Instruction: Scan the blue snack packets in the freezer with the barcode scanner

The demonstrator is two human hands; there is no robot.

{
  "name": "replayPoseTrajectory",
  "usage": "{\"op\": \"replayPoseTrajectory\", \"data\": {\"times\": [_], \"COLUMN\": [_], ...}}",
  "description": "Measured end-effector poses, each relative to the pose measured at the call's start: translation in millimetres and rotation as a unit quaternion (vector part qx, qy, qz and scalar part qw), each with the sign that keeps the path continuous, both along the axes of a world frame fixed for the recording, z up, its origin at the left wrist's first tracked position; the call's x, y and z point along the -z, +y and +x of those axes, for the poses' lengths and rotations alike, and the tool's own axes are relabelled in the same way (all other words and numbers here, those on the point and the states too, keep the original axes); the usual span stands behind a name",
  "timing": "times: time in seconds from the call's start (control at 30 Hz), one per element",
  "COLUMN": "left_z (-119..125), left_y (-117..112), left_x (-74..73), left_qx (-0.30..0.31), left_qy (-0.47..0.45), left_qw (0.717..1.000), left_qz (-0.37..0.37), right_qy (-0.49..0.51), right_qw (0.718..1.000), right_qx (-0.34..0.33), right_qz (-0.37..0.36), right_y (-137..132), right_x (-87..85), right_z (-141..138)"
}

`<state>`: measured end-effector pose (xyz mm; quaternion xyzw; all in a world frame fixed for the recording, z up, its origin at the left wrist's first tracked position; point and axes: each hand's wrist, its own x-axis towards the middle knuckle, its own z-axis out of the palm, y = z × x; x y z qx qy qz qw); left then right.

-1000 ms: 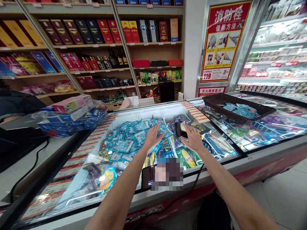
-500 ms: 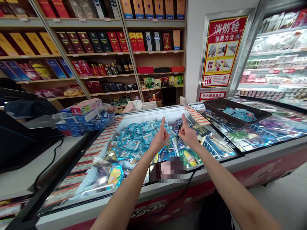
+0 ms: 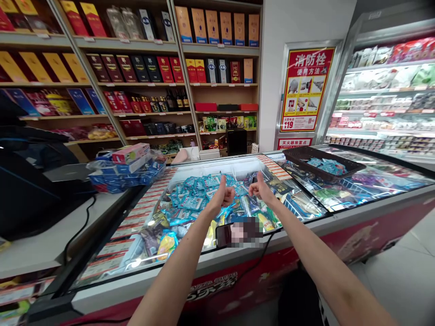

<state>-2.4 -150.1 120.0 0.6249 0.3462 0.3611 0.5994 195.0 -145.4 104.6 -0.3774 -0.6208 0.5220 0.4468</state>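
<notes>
Both of my arms reach out over a glass-topped chest freezer (image 3: 136, 267). My left hand (image 3: 223, 195) is closed in a fist with its thumb pointing up, above a spread of small blue packets (image 3: 195, 199). To its right my right hand (image 3: 261, 189) makes the same shape, fingers curled and thumb up. Nothing shows in either fist, and the hands are apart. Below them a phone (image 3: 224, 236) lies at the freezer's front edge, its screen partly blurred out. Whether the blue packets lie on the glass or under it, I cannot tell.
A brown tray (image 3: 306, 156) holding more blue packets rests on the freezer's right part. Plastic-wrapped boxes (image 3: 127, 165) are stacked at the left, beside a counter (image 3: 102, 217). A black cable (image 3: 256, 267) hangs down the front. Shelves of boxed goods (image 3: 142, 77) stand behind.
Both hands went from raised index fingers to raised thumbs, with the other fingers curled. The view has shifted slightly, so the shelves sit lower in it. The phone stays at the front edge.
</notes>
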Motion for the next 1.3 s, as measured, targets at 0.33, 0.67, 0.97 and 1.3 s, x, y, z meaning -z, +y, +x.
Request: {"op": "replayPoseTrajectory", "data": {"times": [0.33,0.67,0.97,1.3], "left_z": [-20.4,-29.4,-47.3,-43.2], "left_y": [-18.7,-22.7,-31.3,-32.5], "left_x": [20.8,64.0,84.1,88.8], "left_qx": [0.083,-0.107,-0.058,-0.071], "left_qy": [-0.091,0.434,0.469,0.482], "left_qw": [0.983,0.874,0.862,0.852], "left_qz": [-0.133,0.192,0.184,0.19], "right_qy": [0.194,0.22,0.217,0.209], "right_qw": [0.936,0.94,0.952,0.957], "right_qx": [-0.183,-0.156,-0.109,-0.089], "right_qz": [-0.229,-0.21,-0.184,-0.181], "right_y": [0.2,-5.1,-21.2,-31.1], "right_x": [30.8,37.6,36.8,43.6], "right_z": [-2.8,-10.1,-3.7,1.7]}}
